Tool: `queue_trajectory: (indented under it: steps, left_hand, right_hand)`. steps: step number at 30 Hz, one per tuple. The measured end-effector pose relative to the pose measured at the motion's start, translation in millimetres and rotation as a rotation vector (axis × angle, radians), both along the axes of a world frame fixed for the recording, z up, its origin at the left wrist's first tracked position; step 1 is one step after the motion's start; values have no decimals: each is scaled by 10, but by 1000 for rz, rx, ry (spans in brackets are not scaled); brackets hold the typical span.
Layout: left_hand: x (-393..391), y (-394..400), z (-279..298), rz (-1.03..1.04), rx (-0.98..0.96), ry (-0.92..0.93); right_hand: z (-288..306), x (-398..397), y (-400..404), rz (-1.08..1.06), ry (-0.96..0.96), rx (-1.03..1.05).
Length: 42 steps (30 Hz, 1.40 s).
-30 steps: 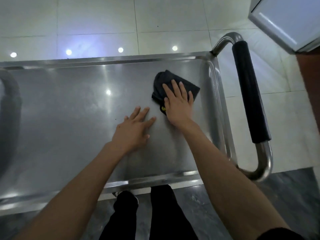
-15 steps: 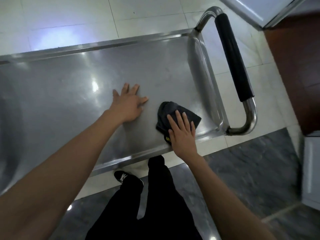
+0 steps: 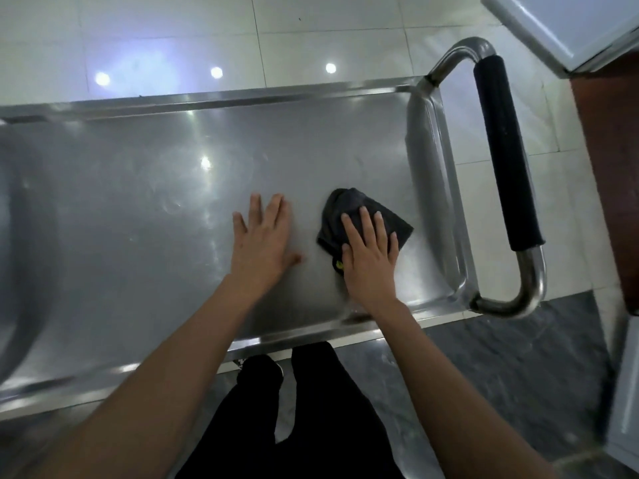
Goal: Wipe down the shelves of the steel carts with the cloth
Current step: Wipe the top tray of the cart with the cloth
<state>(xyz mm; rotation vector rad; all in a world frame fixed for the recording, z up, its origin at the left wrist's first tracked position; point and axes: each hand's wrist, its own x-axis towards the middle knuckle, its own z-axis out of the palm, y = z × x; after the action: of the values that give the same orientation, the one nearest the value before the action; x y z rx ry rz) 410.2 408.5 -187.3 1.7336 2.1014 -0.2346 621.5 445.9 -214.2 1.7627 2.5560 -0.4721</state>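
Observation:
A steel cart's top shelf [image 3: 138, 209] fills the middle of the view, with a raised rim all round. A dark grey cloth [image 3: 340, 210] lies bunched on its right part, a small yellow tag showing at its near edge. My right hand [image 3: 370, 257] presses flat on the cloth with straight fingers. Just left of it, my left hand [image 3: 262, 243] rests flat on the bare steel, fingers spread, apart from the cloth.
The cart's push handle [image 3: 505, 157], steel tube with a black foam grip, stands off the right end. White floor tiles [image 3: 311, 25] lie beyond, dark stone floor [image 3: 501, 368] nearer. A white cabinet corner [image 3: 567, 25] sits top right. My dark-trousered legs [image 3: 294, 409] stand below the near rim.
My right hand slid the cloth from the far right part of the shelf toward the near rim and then a little back. My left hand stayed flat on the steel.

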Motion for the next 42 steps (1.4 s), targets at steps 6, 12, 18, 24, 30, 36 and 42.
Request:
queue_trajectory:
  steps: [6, 12, 18, 24, 30, 36, 42]
  left_hand:
    - [8, -30, -6, 70, 28, -46]
    - [-12, 9, 23, 124, -13, -9]
    - [-122, 14, 44, 67, -54, -28]
    - [-318, -40, 45, 4, -83, -78]
    - [-229, -79, 53, 22, -21, -56]
    - [-186, -199, 54, 158, 40, -44]
    - [-211, -298, 19, 147, 60, -32]
  right_hand:
    - [-47, -652, 968, 57, 16, -15]
    - [-39, -1276, 1772, 119, 27, -50]
    - [-26, -1327, 1796, 142, 36, -38]
    - [-63, -978, 1206, 156, 48, -17]
    - [-94, -568, 257, 92, 63, 8]
    - [1, -216, -549, 68, 45, -24]
    - [77, 29, -1227, 46, -4, -31]
